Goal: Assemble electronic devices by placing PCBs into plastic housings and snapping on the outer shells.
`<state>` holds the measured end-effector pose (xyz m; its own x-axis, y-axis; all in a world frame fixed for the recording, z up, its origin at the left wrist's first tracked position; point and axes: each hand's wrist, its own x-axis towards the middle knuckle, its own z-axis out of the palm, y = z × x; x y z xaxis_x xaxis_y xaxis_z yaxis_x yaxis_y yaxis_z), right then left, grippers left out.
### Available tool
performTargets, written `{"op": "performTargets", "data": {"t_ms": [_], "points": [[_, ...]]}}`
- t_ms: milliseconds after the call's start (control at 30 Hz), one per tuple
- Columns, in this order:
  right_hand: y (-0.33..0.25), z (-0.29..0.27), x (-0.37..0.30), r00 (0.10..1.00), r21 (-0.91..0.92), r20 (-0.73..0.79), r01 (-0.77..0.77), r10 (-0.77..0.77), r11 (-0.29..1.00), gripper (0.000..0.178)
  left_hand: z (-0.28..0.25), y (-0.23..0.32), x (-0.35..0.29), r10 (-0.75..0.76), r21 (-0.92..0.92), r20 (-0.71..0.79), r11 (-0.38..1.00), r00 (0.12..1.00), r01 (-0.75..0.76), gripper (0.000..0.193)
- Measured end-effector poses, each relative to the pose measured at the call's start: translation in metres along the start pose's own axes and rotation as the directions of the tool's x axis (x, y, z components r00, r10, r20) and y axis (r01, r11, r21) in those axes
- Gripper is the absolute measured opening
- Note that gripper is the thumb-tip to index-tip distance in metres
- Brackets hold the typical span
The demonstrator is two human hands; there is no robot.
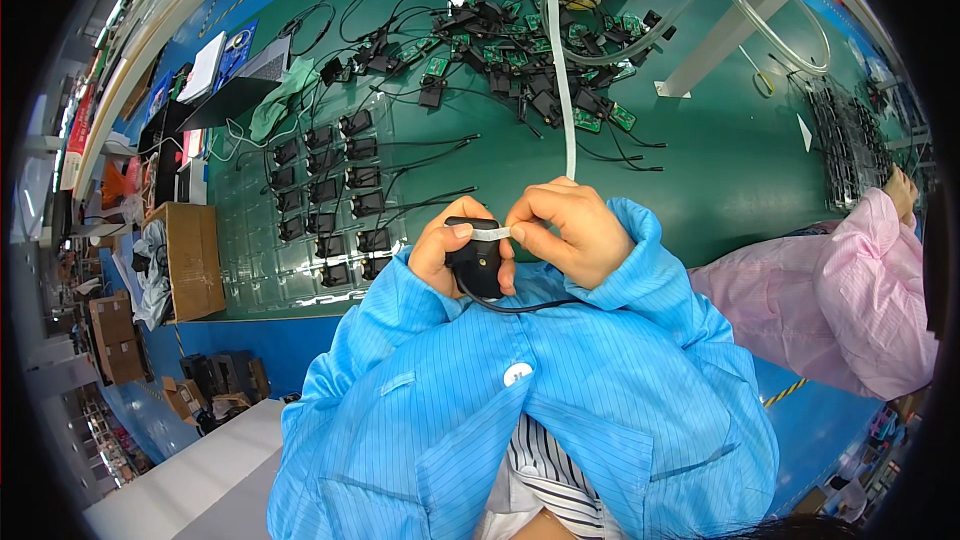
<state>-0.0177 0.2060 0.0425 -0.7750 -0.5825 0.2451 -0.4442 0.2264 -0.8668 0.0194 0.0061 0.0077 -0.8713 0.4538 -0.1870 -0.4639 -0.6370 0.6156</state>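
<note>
My left hand (445, 249) is closed around a small black plastic housing (478, 268), held up in front of my chest. A black cable (520, 309) curves from its lower end toward the right. Across the upper part of the housing lies a strip of whitish tape (490, 234), with my left thumb close to its left end. My right hand (575, 230) pinches the strip's right end between thumb and fingers. Behind the right hand, a long white strip (562, 70) runs up and away over the green table.
Rows of black cabled units (322, 190) sit in a clear tray on the left. A pile of black housings and green circuit boards (530, 50) spreads across the back. A cardboard box (195, 260) stands left. At right, a co-worker's pink sleeve (865, 280) is beside dark stacked trays (850, 140).
</note>
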Motion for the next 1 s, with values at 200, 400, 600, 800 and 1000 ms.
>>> {"op": "performTargets", "data": {"t_ms": [200, 400, 600, 800, 1000], "points": [[-0.006, 0.003, 0.001, 0.995, 0.161, 0.010, -0.095, 0.095, 0.982, 0.001, 0.001, -0.002, 0.002, 0.016, -0.046, 0.040, 0.999, 0.999, -0.014, 0.027], [-0.012, 0.017, 0.001, 0.982, 0.312, -0.131, -0.090, 0.137, 0.946, 0.003, 0.007, -0.001, -0.004, 0.168, -0.107, 0.171, 0.983, 0.971, -0.151, 0.029], [-0.015, -0.003, 0.012, 0.891, -0.097, -0.441, 0.072, -0.108, 0.993, 0.053, 0.034, 0.014, -0.004, 0.544, 0.038, 0.224, 0.824, 0.809, -0.565, 0.037], [-0.010, 0.019, 0.022, 0.883, 0.128, -0.437, 0.251, -0.173, 0.959, 0.113, 0.058, -0.015, 0.013, 0.843, 0.309, 0.202, 0.428, 0.499, -0.849, 0.047], [0.003, 0.037, 0.012, 0.980, 0.710, -0.198, 0.132, 0.015, 0.692, 0.127, 0.054, -0.010, 0.020, 0.776, 0.395, 0.486, 0.215, 0.402, -0.893, 0.062]]}}
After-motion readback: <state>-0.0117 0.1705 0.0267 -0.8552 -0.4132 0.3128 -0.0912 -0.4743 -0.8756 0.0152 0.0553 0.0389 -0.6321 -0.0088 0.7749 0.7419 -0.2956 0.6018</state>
